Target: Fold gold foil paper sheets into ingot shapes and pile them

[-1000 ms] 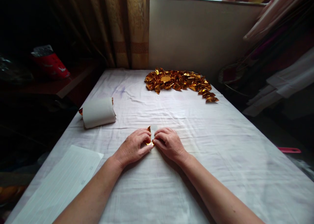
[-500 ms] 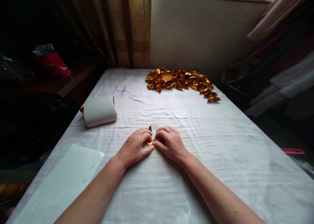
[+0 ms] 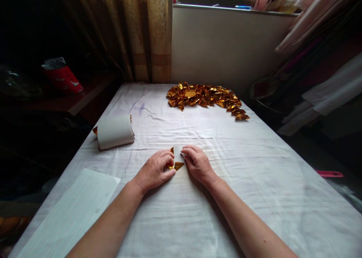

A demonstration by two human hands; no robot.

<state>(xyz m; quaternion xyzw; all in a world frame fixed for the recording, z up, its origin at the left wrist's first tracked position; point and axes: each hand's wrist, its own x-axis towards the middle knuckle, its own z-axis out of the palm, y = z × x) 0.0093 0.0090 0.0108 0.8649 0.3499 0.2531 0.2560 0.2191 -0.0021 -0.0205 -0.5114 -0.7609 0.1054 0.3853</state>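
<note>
A small piece of gold foil paper [image 3: 178, 166], partly folded, lies on the cloth between my hands. Its shiny gold side shows at a pointed upper corner and in a triangular flap at the lower right, while a pale side shows in between. My left hand [image 3: 154, 169] grips the left part of the paper, thumb in front and fingers curled over it, hiding much of that side. Just to the right, my right hand [image 3: 198, 163] is open with bent fingers near the paper's right edge, and nothing shows in its grasp. Whether its fingertips touch the paper I cannot tell.
Folded gold foil pieces [image 3: 205, 95] are heaped at the table's far side. A curled stack of white-backed foil sheets [image 3: 115, 132] sits at left, with a lined paper sheet [image 3: 73, 212] nearer me. A red container [image 3: 63, 80] stands on a side surface.
My right thumb has come away from the lower edge of the foil paper, and that hand has shifted slightly right. The gold triangular flap now shows more. My left hand still grips the paper.
</note>
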